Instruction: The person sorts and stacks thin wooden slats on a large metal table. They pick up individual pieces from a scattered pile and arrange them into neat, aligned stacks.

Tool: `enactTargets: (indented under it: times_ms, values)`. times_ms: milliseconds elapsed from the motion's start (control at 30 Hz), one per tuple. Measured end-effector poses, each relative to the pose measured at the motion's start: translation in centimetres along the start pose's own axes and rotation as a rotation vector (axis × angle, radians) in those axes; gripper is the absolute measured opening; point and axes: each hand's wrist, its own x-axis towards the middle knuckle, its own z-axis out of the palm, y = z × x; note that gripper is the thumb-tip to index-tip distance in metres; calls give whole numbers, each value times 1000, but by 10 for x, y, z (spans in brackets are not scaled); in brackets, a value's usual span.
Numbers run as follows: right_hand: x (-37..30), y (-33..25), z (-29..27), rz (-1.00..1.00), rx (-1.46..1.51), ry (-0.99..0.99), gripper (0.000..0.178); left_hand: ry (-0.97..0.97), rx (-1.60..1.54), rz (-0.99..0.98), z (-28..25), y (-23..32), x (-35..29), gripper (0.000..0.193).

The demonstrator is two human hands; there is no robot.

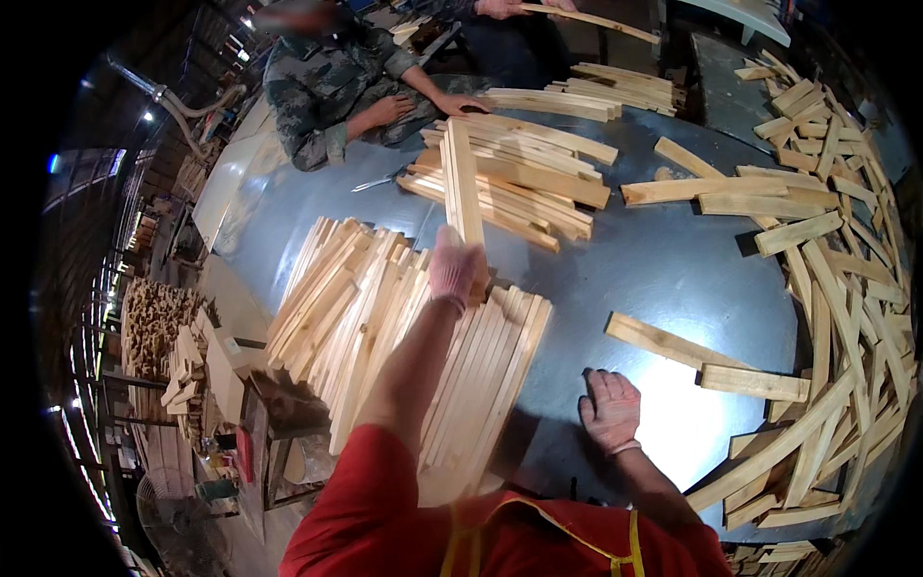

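Observation:
My left hand, in a pale pinkish work glove, is closed round a wooden strip; a line along it suggests more than one piece. The strip points away from me, above the near stack of wooden strips. These strips lie side by side in a wide row, beneath and around my left forearm. Gloved as well, my right hand is open over the shiny metal tabletop, holding nothing. Just beyond it lie a loose board and a shorter board.
Across the table sits a person in camouflage, one hand by a far pile of boards. Another person's hands hold a strip at the top. A tangled heap of boards fills the right side. Stacked offcuts stand left.

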Motion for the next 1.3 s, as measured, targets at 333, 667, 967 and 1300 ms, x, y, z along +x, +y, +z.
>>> enactTargets:
  times_ms: [333,667,967,1300]
  values:
    - [-6,4,1,35,-13,-25,48,168,387,96,88,69,134,61]
    - [0,-1,-3,-13,23,-7,48,92,443,890,65,0,-2,65]
    - [25,-49,-1,636,617,-551,83,-260,815,1009,-22,-209,-254,56]
    - [113,-225,45,752,651,-873,54,-367,571,802,-72,-294,-200,46]
